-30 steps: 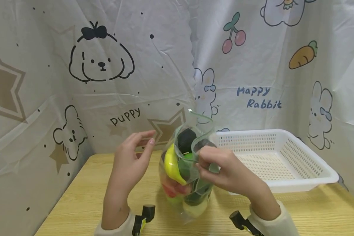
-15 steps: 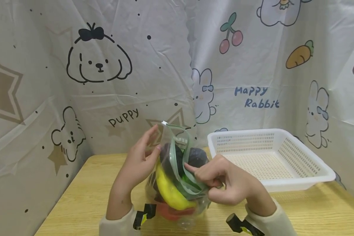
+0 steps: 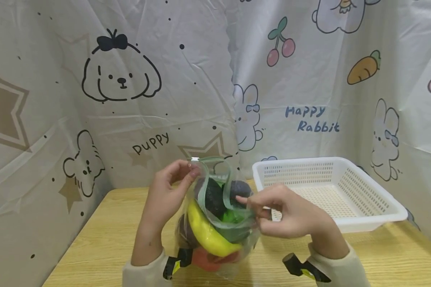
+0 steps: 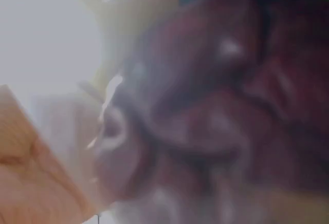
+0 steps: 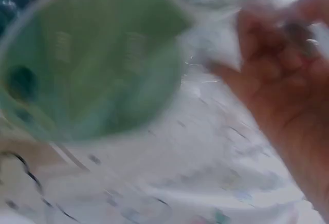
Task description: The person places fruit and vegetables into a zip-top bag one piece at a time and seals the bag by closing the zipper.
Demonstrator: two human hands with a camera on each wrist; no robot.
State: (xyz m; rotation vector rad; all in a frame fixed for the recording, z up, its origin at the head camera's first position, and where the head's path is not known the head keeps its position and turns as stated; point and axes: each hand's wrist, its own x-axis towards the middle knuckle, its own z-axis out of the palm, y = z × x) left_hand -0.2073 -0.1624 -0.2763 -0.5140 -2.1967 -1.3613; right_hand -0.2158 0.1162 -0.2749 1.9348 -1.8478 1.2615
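A clear slider zip bag [image 3: 233, 226] with a green seal strip stands on the table, its mouth open, packed with produce. Inside I see a yellow banana [image 3: 210, 235], dark rounded items [image 3: 213, 197], something green and something red [image 3: 206, 259]. My left hand [image 3: 167, 195] pinches the bag's upper left corner beside the white slider [image 3: 194, 159]. On the right side, my right hand [image 3: 287, 211] grips the bag's edge, index finger stretched toward the mouth. A dark purple lumpy item [image 4: 205, 106] fills the left wrist view. The right wrist view is blurred.
A white perforated plastic basket [image 3: 330, 191] sits at the right rear of the wooden table [image 3: 104, 239]. Behind it hangs a printed curtain [image 3: 186, 99] with cartoon animals. Each wrist carries a black camera mount.
The bag has tilted toward me and its mouth has opened wider. My left hand has gone from beside the bag to pinching its slider corner. My right hand has shifted slightly downward and right.
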